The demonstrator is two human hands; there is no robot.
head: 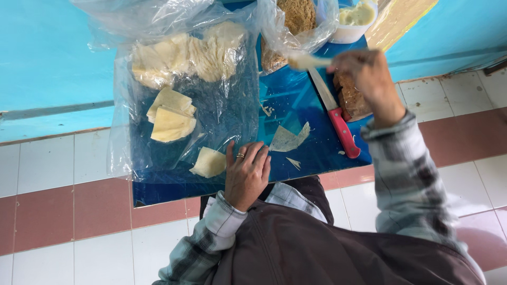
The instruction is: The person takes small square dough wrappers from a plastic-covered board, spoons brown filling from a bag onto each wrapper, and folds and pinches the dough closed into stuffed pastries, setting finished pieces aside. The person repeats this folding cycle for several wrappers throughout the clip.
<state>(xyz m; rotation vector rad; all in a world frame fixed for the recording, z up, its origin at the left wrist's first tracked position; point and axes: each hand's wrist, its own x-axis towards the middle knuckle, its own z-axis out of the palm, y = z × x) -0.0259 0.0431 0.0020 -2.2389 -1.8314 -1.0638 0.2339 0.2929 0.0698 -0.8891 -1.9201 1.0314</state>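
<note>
Meanwhile, a pale butter-smeared spreader (309, 62) is gripped in the closed right hand (367, 74) over brown bread (351, 97); the blue surface (296, 105) is steadied by the spread left hand (247, 177), near pale cheese slices (171, 119).

blue table (296, 100). on it: pale yellow cheese slices (171, 119), knife (338, 119) with red handle and silver blade, brown bread (351, 97). clear bag (158, 21) over the table's left half. beside the table, turquoise wall (47, 53); below it, white and dusty-pink floor tiles (68, 206). grey-white plaid sleeves (401, 174).
</note>
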